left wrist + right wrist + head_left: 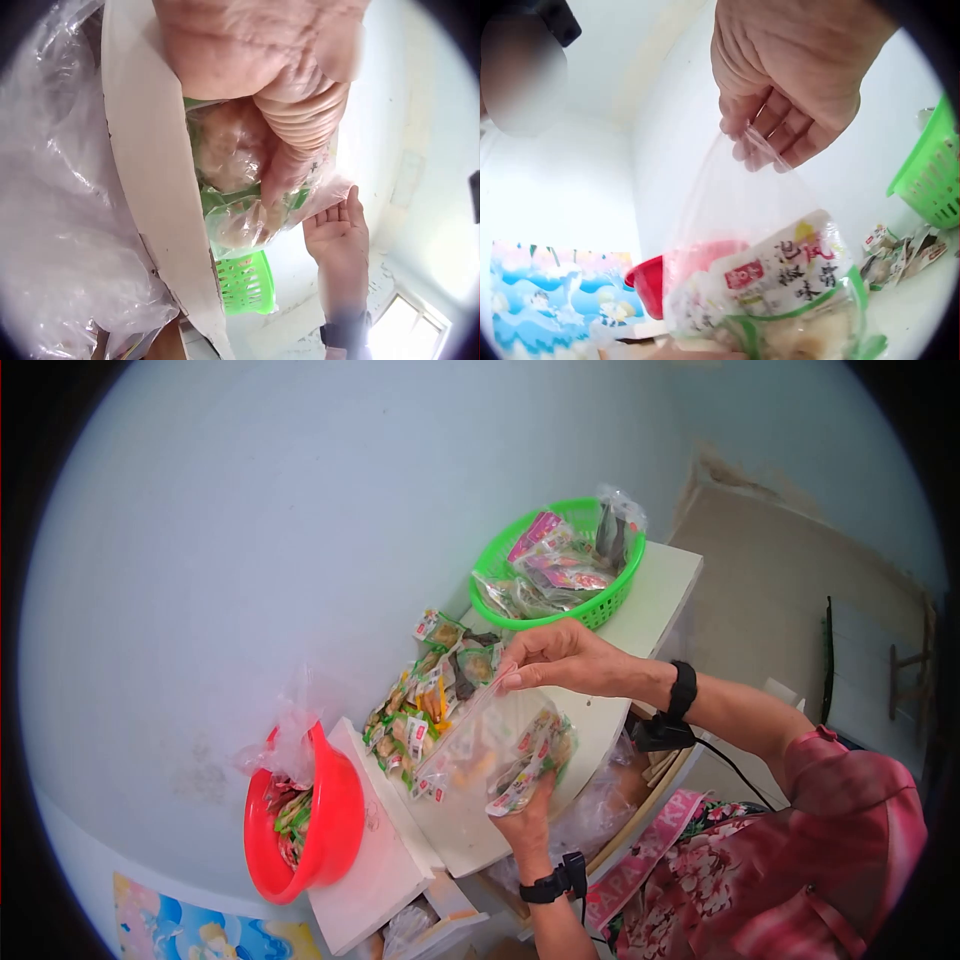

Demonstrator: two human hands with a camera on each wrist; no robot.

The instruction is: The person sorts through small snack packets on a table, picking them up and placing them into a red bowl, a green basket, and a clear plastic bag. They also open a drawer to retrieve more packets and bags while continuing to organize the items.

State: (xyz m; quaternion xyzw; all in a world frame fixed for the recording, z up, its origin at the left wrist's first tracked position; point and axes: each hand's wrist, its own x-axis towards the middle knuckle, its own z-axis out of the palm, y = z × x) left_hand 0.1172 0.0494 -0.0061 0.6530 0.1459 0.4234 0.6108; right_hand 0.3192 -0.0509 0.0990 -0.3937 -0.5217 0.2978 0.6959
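Note:
A clear plastic bag (465,745) hangs between both hands above the white table. My right hand (572,658) pinches its top edge between thumb and fingers; the bag's mouth looks flattened there. Lower down, my left hand (527,825) grips the bag's filled end, with snack packets (535,760) inside. In the left wrist view its thumb lies over a green-edged packet (232,154). Printed lettering and pale food show on a packet (769,281) in the right wrist view. A pile of loose snack packets (415,705) lies on the table behind the bag.
A green basket (610,600) of larger packets stands at the table's far end. A red basin (340,815) with packets and a plastic bag sits on a white surface near the wall. Clear plastic (590,815) fills an opening below the tabletop (650,595).

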